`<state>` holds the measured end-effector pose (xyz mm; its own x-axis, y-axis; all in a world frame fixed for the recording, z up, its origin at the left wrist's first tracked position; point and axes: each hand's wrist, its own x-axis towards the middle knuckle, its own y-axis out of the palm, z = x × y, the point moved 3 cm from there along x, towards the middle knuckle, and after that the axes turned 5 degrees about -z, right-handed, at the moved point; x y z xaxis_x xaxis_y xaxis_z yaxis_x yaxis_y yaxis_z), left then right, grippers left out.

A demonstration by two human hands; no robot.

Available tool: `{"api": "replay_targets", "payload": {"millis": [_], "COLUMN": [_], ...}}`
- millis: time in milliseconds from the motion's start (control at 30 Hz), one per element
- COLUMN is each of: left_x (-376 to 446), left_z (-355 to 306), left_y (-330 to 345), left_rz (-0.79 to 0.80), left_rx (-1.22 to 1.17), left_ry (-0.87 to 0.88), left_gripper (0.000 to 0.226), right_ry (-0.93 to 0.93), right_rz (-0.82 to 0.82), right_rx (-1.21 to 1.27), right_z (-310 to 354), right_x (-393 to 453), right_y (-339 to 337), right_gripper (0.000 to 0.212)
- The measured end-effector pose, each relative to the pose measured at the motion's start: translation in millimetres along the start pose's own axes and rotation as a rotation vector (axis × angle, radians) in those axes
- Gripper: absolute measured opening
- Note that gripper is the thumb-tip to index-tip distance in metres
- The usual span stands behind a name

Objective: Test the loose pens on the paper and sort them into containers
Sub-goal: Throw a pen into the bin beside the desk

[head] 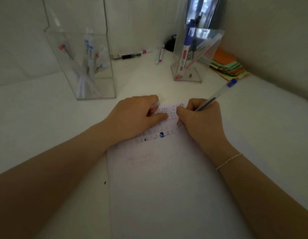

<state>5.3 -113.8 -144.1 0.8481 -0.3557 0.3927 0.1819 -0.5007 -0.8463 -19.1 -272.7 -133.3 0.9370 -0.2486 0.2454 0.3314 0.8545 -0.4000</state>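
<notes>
Paper (163, 178), a white sheet with rows of small test marks and one dark blue blot near its far end, lies flat on the white tabletop (46, 121) under both my forearms. My right hand (199, 121) has its grip clamped on a clear ballpoint pen with a blue cap (217, 95), tip down on the sheet beside the marks, barrel slanting up and away to the right. My left hand (136, 114) lies on the paper's far left part, fingers curled around something small and pale that I cannot make out. Beyond it stands a clear container (84, 66) holding several white pens with red and blue ends. A second clear container (193, 54), to the right, holds a blue marker and a few dark pens. Between the two, loose pens (132, 55) lie by the wall. Coloured paper notes (227, 66) sit stacked at far right.
</notes>
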Motion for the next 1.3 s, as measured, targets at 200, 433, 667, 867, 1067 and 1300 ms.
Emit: {"api": "replay_targets", "payload": {"millis": [200,433,667,867,1067,1300], "left_x": [-0.1,-0.1,-0.8,-1.4,-5.2,-6.2], "left_z": [0.9,1.3,-0.6,-1.7,-3.9,-7.3], "left_y": [1.4,0.8,-0.6,-1.0,-3.0,-3.5], "left_rz": [-0.006,-0.001,0.016,0.023,0.025,0.030], "left_rx": [0.012,0.003,-0.003,-0.002,-0.122,-0.066], "left_ry": [0.000,0.000,-0.007,0.012,-0.010,0.064], "left_gripper": [0.039,0.039,0.039,0.037,0.038,0.030], "right_ry": [-0.036,-0.081,-0.072,-0.086,0.051,0.292], "right_rz": [0.011,0.009,-0.004,0.016,-0.059,0.026], "right_rx": [-0.037,-0.082,-0.054,-0.035,0.241,0.922], "right_z": [-2.7,-2.6,-4.5,-2.2,-7.3,-5.3], "right_x": [1.7,2.8,2.6,0.2,6.8,6.8], "right_y": [2.9,3.1,2.5,2.9,-6.4,-11.6], "right_gripper": [0.024,0.025,0.024,0.024,0.034,0.016]}}
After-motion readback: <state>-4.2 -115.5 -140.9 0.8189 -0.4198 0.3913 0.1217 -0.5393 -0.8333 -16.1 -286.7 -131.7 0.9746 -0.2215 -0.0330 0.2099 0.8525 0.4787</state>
